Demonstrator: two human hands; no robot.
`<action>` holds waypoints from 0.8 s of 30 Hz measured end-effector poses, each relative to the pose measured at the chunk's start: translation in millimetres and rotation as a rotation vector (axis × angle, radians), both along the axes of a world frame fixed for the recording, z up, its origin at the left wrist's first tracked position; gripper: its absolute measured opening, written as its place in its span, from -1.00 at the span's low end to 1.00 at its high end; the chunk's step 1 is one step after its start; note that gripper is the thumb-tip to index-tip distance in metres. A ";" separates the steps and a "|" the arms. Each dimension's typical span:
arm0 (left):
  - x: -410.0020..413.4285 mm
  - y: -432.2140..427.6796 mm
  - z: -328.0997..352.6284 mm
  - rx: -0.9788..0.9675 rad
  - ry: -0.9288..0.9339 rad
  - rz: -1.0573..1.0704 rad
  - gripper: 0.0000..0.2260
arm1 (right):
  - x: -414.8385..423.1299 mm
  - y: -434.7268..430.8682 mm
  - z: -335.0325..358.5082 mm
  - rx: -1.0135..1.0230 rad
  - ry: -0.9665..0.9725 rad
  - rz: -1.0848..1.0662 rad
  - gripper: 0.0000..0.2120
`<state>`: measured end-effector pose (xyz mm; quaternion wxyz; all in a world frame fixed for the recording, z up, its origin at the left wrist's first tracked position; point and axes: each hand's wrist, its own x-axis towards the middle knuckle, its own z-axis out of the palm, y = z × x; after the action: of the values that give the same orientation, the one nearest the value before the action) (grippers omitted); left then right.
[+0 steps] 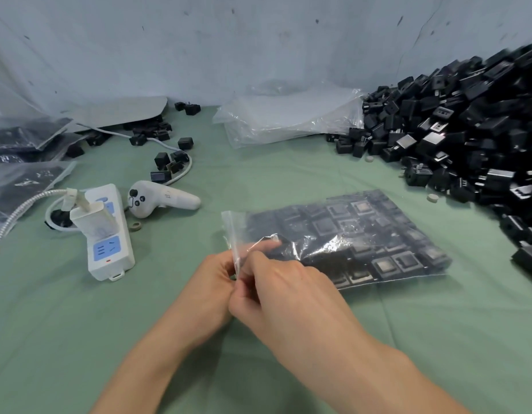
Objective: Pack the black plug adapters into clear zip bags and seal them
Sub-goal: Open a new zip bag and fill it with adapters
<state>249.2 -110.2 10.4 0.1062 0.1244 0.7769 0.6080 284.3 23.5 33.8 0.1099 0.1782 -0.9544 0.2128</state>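
A clear zip bag (pixel 363 234) filled with several black plug adapters lies flat on the green cloth, right of centre. Its zip edge (pixel 232 231) points left. My left hand (pixel 212 286) and my right hand (pixel 276 289) meet at the near end of that edge, and both pinch the zip strip between thumb and fingers. A big heap of loose black plug adapters (pixel 467 130) fills the right side.
A stack of empty clear bags (pixel 288 118) lies at the back centre. A white power strip (pixel 106 231) with a plugged charger, a white handheld controller (pixel 157 198) and scattered adapters (pixel 169 162) sit at the left. Filled bags (pixel 20 144) are piled far left.
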 end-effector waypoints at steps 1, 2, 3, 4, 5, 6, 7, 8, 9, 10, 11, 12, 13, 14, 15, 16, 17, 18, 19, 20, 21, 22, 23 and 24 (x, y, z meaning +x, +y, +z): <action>-1.0 -0.6 1.1 -0.017 0.010 -0.023 -0.52 | -0.2 0.2 0.2 -0.006 -0.003 0.011 -0.76; -2.2 -1.5 2.0 -0.041 0.028 -0.041 -0.52 | -0.7 1.2 0.6 -0.007 -0.014 0.019 -0.76; -3.0 -2.6 3.3 -0.055 0.038 -0.052 -0.52 | -1.1 2.4 0.6 -0.006 -0.031 0.028 -0.77; -4.3 -4.1 3.4 -0.066 0.044 -0.051 -0.53 | -1.9 3.8 1.6 -0.007 -0.052 0.041 -0.77; -4.8 -6.0 2.4 -0.064 0.037 -0.042 -0.54 | -2.3 5.9 2.7 -0.012 -0.072 0.062 -0.78; -5.6 -7.1 0.8 -0.060 0.033 -0.025 -0.57 | -3.2 9.3 4.5 -0.014 -0.085 0.089 -0.79; -6.1 -6.6 -0.2 -0.039 0.027 -0.008 -0.62 | -5.6 14.5 7.5 -0.011 -0.094 0.106 -0.80; -6.4 -6.0 -2.3 -0.013 0.019 0.004 -0.71 | -9.4 22.6 11.4 -0.011 -0.106 0.096 -0.80; -6.3 -4.0 -3.0 0.019 0.000 0.011 -0.79 | -16.0 34.0 15.5 -0.021 -0.130 0.056 -0.81; -5.6 -2.5 -2.8 0.031 -0.020 0.021 -0.80 | -23.5 48.7 19.1 -0.035 -0.160 -0.003 -0.84; -4.9 -0.9 -1.7 0.028 -0.032 0.033 -0.77 | -31.2 65.5 22.3 -0.045 -0.193 -0.065 -0.89; -5.2 -0.2 -1.9 0.002 -0.024 0.044 -0.76 | -37.4 82.6 25.2 -0.049 -0.230 -0.119 -0.94; -5.1 0.7 -1.4 -0.025 -0.015 0.050 -0.76 | -41.4 98.1 27.6 -0.052 -0.269 -0.156 -0.97; -5.2 1.6 -1.5 -0.048 -0.007 0.046 -0.77 | -43.4 109.8 29.0 -0.061 -0.308 -0.170 -0.97; -5.4 2.6 -1.6 -0.062 -0.004 0.044 -0.78 | -44.2 117.3 28.7 -0.082 -0.339 -0.165 -0.95; -6.0 3.9 -2.4 -0.069 0.007 0.037 -0.79 | -44.4 120.9 27.2 -0.101 -0.354 -0.151 -0.93; -6.3 5.4 -3.2 -0.070 0.018 0.033 -0.80 | -45.3 120.6 25.2 -0.105 -0.354 -0.139 -0.93; -7.1 7.1 -4.3 -0.066 0.027 0.034 -0.80 | -46.0 117.8 23.3 -0.093 -0.346 -0.134 -0.92; -7.2 9.1 -4.1 -0.065 0.028 0.040 -0.81 | -47.5 114.1 20.8 -0.067 -0.334 -0.132 -0.93; -7.3 10.4 -3.6 -0.069 0.034 0.044 -0.82 | -48.8 110.2 18.2 -0.029 -0.321 -0.134 -0.93; -7.2 11.4 -2.8 -0.074 0.041 0.048 -0.84 | -49.8 107.4 16.0 0.013 -0.311 -0.135 -0.93; -7.1 11.5 -2.9 -0.077 0.047 0.054 -0.87 | -49.9 106.1 14.6 0.040 -0.308 -0.141 -0.92; -7.1 10.5 -2.1 -0.073 0.047 0.063 -0.88 | -50.1 106.8 13.9 0.042 -0.309 -0.148 -0.92; -7.8 8.0 -2.1 -0.058 0.040 0.071 -0.88 | -50.2 108.7 14.1 0.026 -0.312 -0.155 -0.92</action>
<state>241.4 -102.2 8.3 0.0725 0.1058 0.8000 0.5862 234.1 132.2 47.9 -0.0260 0.0705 -0.9734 0.2164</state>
